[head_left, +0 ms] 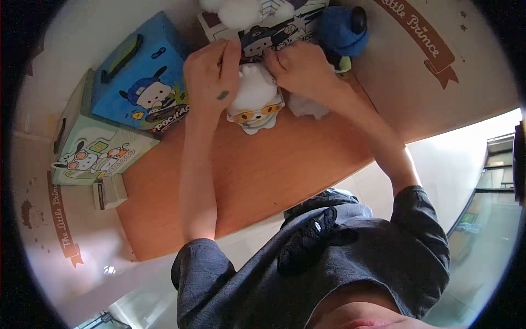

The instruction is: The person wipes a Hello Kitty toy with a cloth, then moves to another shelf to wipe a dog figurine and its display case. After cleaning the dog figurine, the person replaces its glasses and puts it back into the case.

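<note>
A white plush figure with yellow glasses [256, 114] stands on the brown wooden surface [263, 162], between my two hands. My left hand [213, 71] is at the upper left of the figure, fingers curled together; whatever they hold is hidden. On the other side, my right hand [301, 68] has its thumb and fingers pinched near the figure's top, and what is between them is too small to tell. A crumpled whitish piece [308, 106] lies under my right wrist.
To the left stand a blue box with a cartoon dog [148, 82] and a pale green box [109, 151], with a small whitish block [109, 193] beside it. Behind my hands are a black-and-white printed box [296, 27], white fluffy items [238, 12] and a blue plush item [342, 32].
</note>
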Demonstrator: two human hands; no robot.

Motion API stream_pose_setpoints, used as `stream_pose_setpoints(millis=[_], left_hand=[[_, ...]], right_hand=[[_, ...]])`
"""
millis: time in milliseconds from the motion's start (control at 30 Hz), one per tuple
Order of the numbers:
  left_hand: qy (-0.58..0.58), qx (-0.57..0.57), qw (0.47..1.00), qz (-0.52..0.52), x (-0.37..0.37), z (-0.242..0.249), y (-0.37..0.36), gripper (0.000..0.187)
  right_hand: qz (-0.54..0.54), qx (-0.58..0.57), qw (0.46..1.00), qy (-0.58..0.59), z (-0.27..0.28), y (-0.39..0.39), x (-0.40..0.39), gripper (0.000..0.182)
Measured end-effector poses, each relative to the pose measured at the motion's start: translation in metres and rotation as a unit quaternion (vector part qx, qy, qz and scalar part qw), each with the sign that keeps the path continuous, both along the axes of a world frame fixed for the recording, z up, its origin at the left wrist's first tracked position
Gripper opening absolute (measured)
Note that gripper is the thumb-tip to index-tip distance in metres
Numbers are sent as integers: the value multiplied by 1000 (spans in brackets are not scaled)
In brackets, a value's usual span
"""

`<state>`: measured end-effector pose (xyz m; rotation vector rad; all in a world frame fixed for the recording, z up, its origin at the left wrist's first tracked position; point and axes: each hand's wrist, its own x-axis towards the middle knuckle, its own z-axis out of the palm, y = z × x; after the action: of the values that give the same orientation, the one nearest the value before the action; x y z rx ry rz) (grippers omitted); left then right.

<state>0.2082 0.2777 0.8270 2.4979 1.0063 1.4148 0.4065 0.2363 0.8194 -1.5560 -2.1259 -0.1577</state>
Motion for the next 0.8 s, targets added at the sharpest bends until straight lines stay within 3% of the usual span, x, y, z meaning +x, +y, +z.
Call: stream_pose_setpoints(millis=[33,67,100,133,233,300,367,433,467,567,633,700,800], left_hand=[[1,1,1000,-2,0,-1,1,20],[11,78,997,-16,0,-4,3,18],[22,154,987,-30,0,-5,4,17],[24,155,987,-33,2,-4,3,17],[-10,137,989,-54,5,-2,-2,24],[-50,11,997,-58,5,0,-4,29],[-57,-20,997,-45,3,1,-2,29],[-65,-51,996,-32,1,1,0,29],[-73,-46,995,-46,2,0,0,30],[-64,2,995,-70,0,-5,7,33],[-48,46,994,-81,1,-2,5,35],[-73,-67,994,-56,2,2,-1,37],[-59,-12,996,-63,0,-2,4,36]], right_hand=[[-4,-30,1000,6,2,1,1,25],[-5,-30,1000,7,2,5,5,25],[64,-8,994,-88,-1,10,12,22],[131,14,975,-181,-4,16,17,21],[190,2,964,-183,-14,32,26,25],[136,22,976,-170,-10,18,20,21],[84,41,983,-156,-7,5,9,18],[-8,3,999,-34,-9,1,3,32],[-8,2,999,-34,-13,-2,3,32],[-15,86,996,31,-37,-4,5,30],[76,320,940,90,-46,4,4,25],[77,345,933,72,-51,4,3,23],[83,350,931,54,-53,2,2,19]])
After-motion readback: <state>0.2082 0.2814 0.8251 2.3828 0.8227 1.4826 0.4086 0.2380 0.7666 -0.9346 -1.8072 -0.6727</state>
